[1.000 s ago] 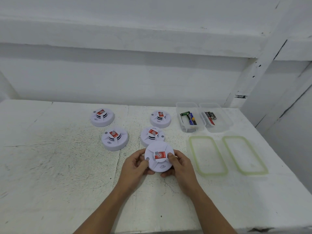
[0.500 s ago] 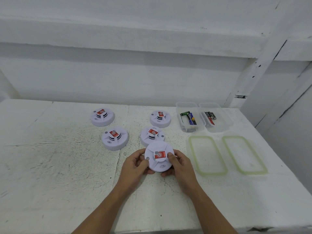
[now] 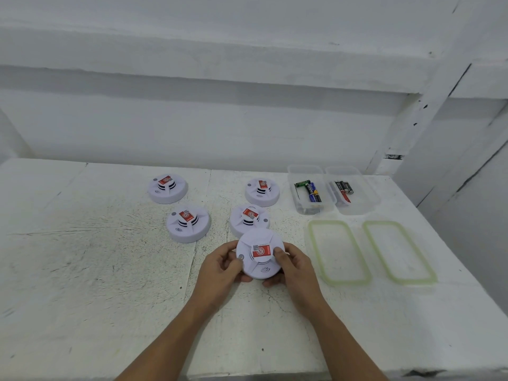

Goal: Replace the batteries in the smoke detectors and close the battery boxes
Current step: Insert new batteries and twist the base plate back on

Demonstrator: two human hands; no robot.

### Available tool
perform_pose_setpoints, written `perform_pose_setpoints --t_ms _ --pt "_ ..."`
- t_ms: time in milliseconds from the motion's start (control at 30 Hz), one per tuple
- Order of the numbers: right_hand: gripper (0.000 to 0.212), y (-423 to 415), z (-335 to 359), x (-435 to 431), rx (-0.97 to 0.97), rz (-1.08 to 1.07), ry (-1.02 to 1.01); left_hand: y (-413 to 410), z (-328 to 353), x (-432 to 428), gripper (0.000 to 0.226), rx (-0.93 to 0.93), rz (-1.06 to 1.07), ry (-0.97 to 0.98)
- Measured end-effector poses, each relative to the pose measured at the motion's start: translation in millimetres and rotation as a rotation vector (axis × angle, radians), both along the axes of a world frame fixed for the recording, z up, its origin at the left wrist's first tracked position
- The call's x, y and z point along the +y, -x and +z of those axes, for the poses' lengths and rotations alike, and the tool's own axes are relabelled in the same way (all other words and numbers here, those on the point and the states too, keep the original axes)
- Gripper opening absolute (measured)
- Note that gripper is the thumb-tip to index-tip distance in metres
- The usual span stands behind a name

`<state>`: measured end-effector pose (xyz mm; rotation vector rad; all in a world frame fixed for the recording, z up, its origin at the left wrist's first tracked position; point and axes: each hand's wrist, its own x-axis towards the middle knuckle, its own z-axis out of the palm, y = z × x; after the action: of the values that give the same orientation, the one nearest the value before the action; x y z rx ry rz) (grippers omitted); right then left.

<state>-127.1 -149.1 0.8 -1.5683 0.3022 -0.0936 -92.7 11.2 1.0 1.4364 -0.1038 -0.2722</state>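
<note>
Smoke detector (image 3: 259, 254): a round white plastic disc with a red label, held at the middle of the table (image 3: 82, 270). Left hand (image 3: 222, 268) and right hand (image 3: 294, 266) gripped its rim from opposite sides, fingers curled beneath and thumbs on its face. Four more detectors (image 3: 188, 222) lay toward the far edge. Two clear rectangular boxes (image 3: 305, 169) of batteries (image 3: 312, 192) stood by the far right corner, with two green-rimmed lids (image 3: 339, 253) just in front of them. The table top was white, rough and cracked; the walls were white.
</note>
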Motion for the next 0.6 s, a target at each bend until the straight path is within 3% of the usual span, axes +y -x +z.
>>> perform_pose_setpoints --t_ms 600 --pt "0.022 0.7 2.1 0.3 -0.013 0.008 0.007 2.9 4.5 -1.1 0.034 -0.002 0.009 0.008"
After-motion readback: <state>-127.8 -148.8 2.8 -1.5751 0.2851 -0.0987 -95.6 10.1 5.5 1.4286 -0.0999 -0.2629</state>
